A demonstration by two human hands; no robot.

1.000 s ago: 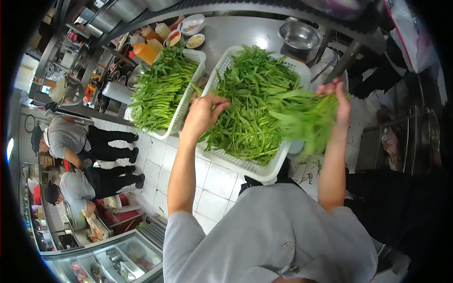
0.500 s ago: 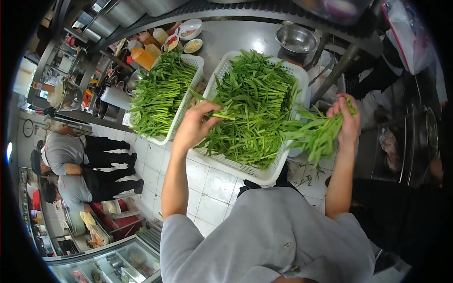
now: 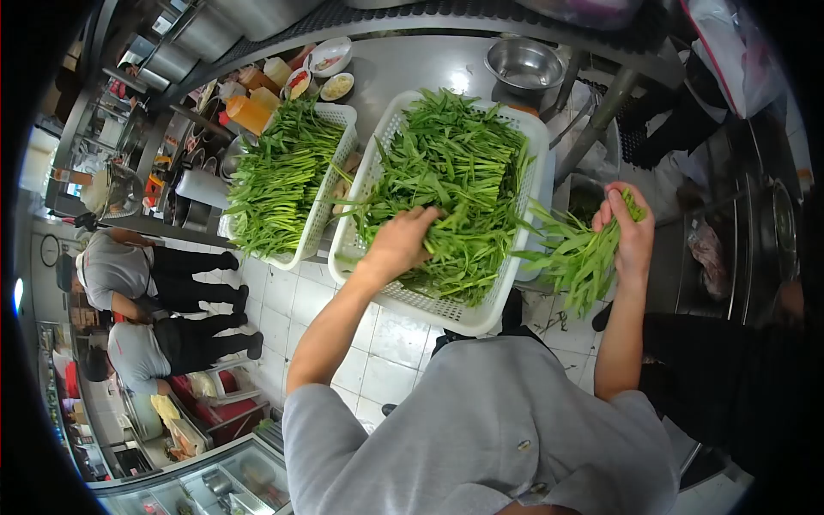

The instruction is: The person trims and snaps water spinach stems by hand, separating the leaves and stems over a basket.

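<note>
Long leafy green stalks, which look like water spinach, fill a white plastic basket in front of me. My left hand is down in this basket, its fingers curled round stalks near the left-front side; the fingertips are partly hidden by leaves. Off the basket's right side, my right hand is closed round a bunch of the same greens, with the leaves hanging to the left and down. A second white basket, heaped with similar greens, stands to the left.
Behind the baskets is a steel counter with a metal bowl, small white bowls and sauce bottles. A shelf hangs above. Two people stand at the left on the tiled floor.
My left hand has moved right and down from above the basket's left edge into the greens. My right hand still holds its bunch in nearly the same place.
</note>
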